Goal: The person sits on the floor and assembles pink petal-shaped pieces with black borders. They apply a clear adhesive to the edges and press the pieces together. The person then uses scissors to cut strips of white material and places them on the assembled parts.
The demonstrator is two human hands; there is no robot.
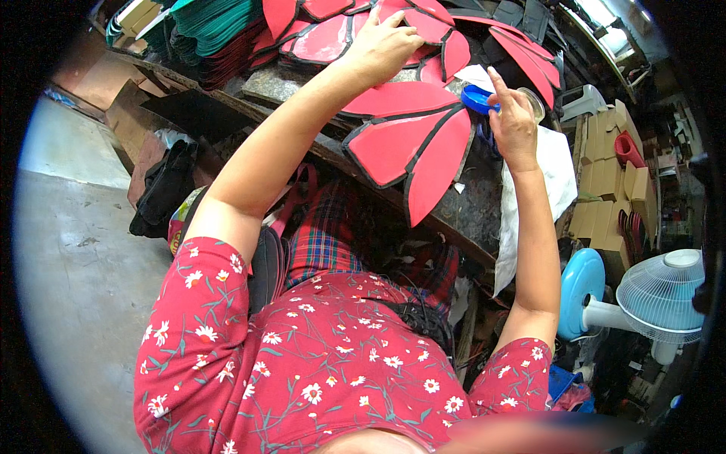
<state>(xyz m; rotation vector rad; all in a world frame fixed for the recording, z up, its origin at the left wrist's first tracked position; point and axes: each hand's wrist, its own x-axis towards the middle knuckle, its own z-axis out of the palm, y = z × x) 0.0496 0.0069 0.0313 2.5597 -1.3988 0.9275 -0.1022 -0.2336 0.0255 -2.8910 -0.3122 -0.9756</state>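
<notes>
My left hand [382,47] lies over red petal-shaped pieces with black edges [318,41] at the far side of the bench, fingers apart and touching them. A fan of joined red pieces with black borders [386,147] lies at the near edge and sticks out over it. My right hand [516,125] is raised beside a blue round lid or shallow dish [476,99], index finger stretched out and the other fingers partly bent; I see nothing held in it. A clear round container [535,102] is partly hidden behind this hand.
Stacks of green sheets [208,30] stand at the far left of the bench. A white cloth [556,170] hangs at its right end. Cardboard boxes [601,178] and a blue and white fan [658,295] stand to the right. A black bag [162,185] is at the left.
</notes>
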